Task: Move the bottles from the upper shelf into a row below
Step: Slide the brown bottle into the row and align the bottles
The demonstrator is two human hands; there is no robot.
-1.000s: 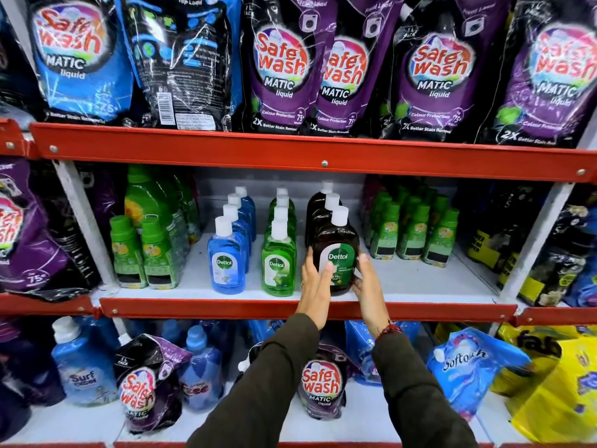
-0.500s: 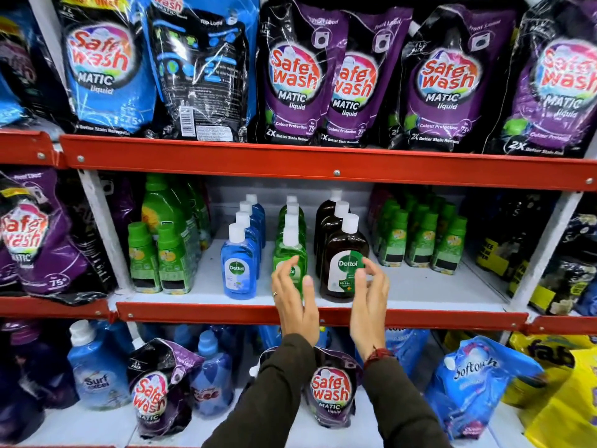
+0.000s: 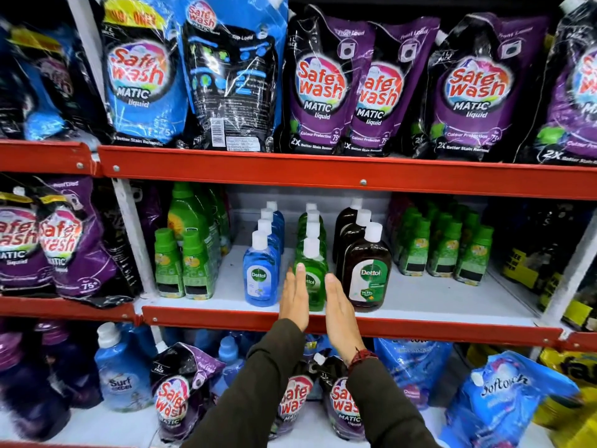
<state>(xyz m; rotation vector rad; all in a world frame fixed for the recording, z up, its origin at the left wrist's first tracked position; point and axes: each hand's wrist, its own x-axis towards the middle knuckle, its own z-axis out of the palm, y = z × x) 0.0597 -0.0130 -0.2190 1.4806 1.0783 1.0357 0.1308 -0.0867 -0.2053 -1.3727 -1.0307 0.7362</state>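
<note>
Three rows of Dettol bottles with white caps stand on the middle shelf [image 3: 420,295]: a blue row led by the blue bottle [image 3: 260,273], a green row led by the green bottle [image 3: 311,263], and a brown row led by the brown bottle [image 3: 366,270]. My left hand [image 3: 293,299] and my right hand [image 3: 339,310] are flat and upright on either side of the front green bottle, fingers straight. Neither hand grips it; whether the palms touch it is unclear.
Small green bottles [image 3: 182,263] stand left of the Dettol rows and more of them [image 3: 445,247] to the right. Safewash pouches [image 3: 326,88] fill the top shelf. Pouches and a Surf excel bottle [image 3: 121,373] crowd the lowest shelf. Red shelf edges [image 3: 323,173] run across.
Both hands left the front brown bottle and shifted left to flank the front green bottle. The camera view also moved left and closer.
</note>
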